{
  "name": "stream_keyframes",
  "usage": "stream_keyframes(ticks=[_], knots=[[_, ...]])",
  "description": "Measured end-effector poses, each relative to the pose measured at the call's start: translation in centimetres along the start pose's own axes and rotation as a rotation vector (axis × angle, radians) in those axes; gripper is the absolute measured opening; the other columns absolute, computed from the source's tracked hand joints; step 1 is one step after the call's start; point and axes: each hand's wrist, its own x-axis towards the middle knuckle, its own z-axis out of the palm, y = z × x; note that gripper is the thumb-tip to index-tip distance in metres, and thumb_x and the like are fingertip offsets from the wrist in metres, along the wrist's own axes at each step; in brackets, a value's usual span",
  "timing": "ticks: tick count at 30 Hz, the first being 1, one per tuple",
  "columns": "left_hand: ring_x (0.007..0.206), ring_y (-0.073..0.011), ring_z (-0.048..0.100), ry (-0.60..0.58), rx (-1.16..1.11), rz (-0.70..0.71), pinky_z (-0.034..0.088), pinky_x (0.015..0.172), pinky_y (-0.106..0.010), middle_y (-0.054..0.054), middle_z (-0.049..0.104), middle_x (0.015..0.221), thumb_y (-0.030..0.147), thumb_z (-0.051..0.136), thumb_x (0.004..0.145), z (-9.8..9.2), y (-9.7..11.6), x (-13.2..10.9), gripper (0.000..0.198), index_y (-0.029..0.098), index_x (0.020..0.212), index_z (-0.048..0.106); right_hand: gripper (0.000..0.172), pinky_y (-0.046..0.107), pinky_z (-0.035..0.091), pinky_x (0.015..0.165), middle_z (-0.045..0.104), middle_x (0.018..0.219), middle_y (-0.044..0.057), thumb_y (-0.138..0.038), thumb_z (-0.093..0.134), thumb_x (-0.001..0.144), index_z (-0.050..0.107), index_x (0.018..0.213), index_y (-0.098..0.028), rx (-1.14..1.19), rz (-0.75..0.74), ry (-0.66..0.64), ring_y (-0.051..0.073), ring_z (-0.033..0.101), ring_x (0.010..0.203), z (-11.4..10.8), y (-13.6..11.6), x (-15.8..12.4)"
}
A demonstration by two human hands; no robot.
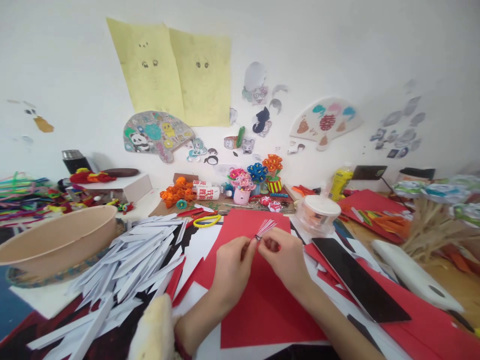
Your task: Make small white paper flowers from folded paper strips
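Your left hand (234,262) and your right hand (283,255) meet fingertip to fingertip just above the middle of the table. Both are pinched shut on a bundle of thin strips (264,229). The left thumb and forefinger close on it from one side and the right fingers from the other, at the dark bound spot where the strips gather. From that spot the pale pink strips fan up and to the right, away from you, and the bundle is held slightly clear of the red sheet (262,305) that lies flat under both wrists. Left of the red sheet is a loose pile of white paper strips (127,265), spilling toward the near edge. Beyond that pile sits a wide beige bowl (56,240). Just past the far edge of the red sheet lie yellow-handled scissors (207,220). To the right of them stands a clear round tub (318,212) with a pale lid. A long black sheet (356,280) lies slanted beside your right forearm, and a long white case (412,275) lies further right. Along the back of the table stand small pots of paper flowers (258,180), a heap of orange flowers (178,192) and a yellow bottle (340,182). A tangle of coloured pipe cleaners (18,195) is at the far left and a sheaf of wooden sticks (431,225) at the far right. On the wall above hang two yellow sheets (172,70) and a panda fan (155,134).
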Motion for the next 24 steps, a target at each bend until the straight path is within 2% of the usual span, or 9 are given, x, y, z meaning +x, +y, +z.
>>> stream_keyframes(ticks=[11, 14, 19, 24], knots=[[0.053, -0.0115, 0.048, -0.005, -0.019, -0.046, 0.032, 0.054, -0.022, 0.001, 0.056, 0.057, 0.039, 0.044, 0.090, -0.14, 0.40, 0.04, 0.035, 0.017, 0.064, 0.053, 0.018, 0.021, 0.032, 0.051, 0.044, 0.056, -0.004, -0.011, 0.052, 0.072, 0.047, 0.056, -0.018, -0.096, -0.051, 0.079, 0.009, 0.041, 0.049, -0.37, 0.81, 0.36], [0.052, -0.0113, 0.048, 0.016, -0.070, -0.071, 0.032, 0.053, -0.022, 0.001, 0.056, 0.055, 0.040, 0.046, 0.088, -0.06, 0.40, 0.05, 0.034, 0.017, 0.064, 0.054, 0.017, 0.022, 0.033, 0.052, 0.046, 0.056, -0.004, -0.012, 0.052, 0.075, 0.051, 0.059, -0.018, -0.083, -0.062, 0.035, 0.010, 0.043, 0.050, -0.32, 0.78, 0.29], [0.048, -0.0102, 0.046, 0.067, -0.235, -0.190, 0.034, 0.050, -0.020, 0.002, 0.054, 0.053, 0.042, 0.050, 0.085, -0.20, 0.52, 0.16, 0.035, 0.017, 0.060, 0.053, 0.013, 0.022, 0.037, 0.053, 0.057, 0.060, -0.002, -0.019, 0.054, 0.081, 0.061, 0.070, -0.017, -0.018, -0.056, -0.073, 0.011, 0.048, 0.050, -0.17, 0.43, 0.19], [0.049, -0.0107, 0.047, 0.050, -0.273, -0.245, 0.035, 0.049, -0.021, 0.001, 0.055, 0.055, 0.044, 0.048, 0.085, -0.22, 0.31, 0.34, 0.035, 0.017, 0.064, 0.056, 0.017, 0.022, 0.038, 0.053, 0.059, 0.060, 0.000, -0.022, 0.053, 0.083, 0.063, 0.069, -0.017, 0.044, -0.046, -0.123, 0.012, 0.050, 0.051, -0.09, 0.05, 0.10]])
